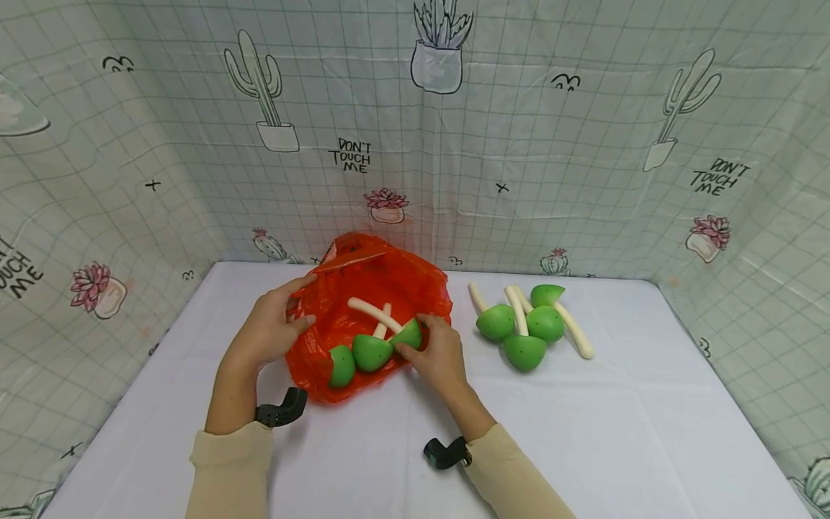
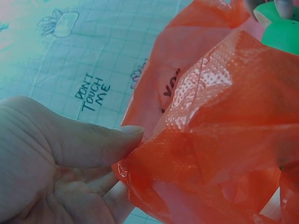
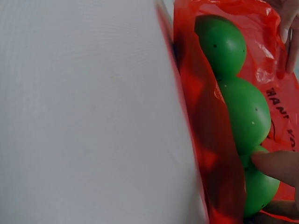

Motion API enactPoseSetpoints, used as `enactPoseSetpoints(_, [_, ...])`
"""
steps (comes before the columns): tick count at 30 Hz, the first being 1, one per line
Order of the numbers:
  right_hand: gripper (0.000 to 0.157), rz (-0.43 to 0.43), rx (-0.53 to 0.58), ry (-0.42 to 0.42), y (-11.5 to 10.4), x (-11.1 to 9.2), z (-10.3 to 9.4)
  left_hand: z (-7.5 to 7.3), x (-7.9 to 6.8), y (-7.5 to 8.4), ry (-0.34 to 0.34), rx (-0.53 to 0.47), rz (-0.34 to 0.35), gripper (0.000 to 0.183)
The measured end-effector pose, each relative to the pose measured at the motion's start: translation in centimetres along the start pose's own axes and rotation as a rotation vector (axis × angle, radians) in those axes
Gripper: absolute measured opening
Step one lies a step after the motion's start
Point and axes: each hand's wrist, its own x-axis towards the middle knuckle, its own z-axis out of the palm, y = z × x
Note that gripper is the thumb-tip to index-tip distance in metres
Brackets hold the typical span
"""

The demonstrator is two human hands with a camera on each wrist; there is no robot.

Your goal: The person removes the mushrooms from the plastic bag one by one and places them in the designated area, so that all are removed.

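Observation:
A red plastic bag (image 1: 415, 277) lies with its mouth spread toward me. My left hand (image 1: 262, 331) pinches its left edge between thumb and fingers, seen close in the left wrist view. Inside the bag are several toy mushrooms with green caps and cream stems. My right hand (image 1: 444, 357) grips the cap of the rightmost mushroom (image 1: 408, 334) with thumb and fingers, its stem slanting up to the left. A middle mushroom (image 1: 372, 353) touches it, and another green cap (image 1: 342, 366) sits at the left. Printed lettering shows on the bag in both wrist views.
Right of the bag, a cluster of several green-capped toy mushrooms (image 1: 525, 353) lies on the white tablecloth (image 1: 648, 432). Behind the table hangs a grid-patterned cloth (image 1: 499, 144) with cactus drawings. Each wrist carries a black strapped device (image 1: 283, 409).

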Motion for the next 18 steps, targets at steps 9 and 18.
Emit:
enactPoseSetpoints(9, [0.059,0.009,0.032,0.0,0.17,-0.07,0.21,-0.03,-0.1,0.1,-0.002,-0.006,0.005,0.069])
enactPoseSetpoints(18, [0.058,0.012,0.046,0.022,0.2,-0.17,0.07,-0.04,-0.16,0.06,0.004,-0.007,0.012,0.07])
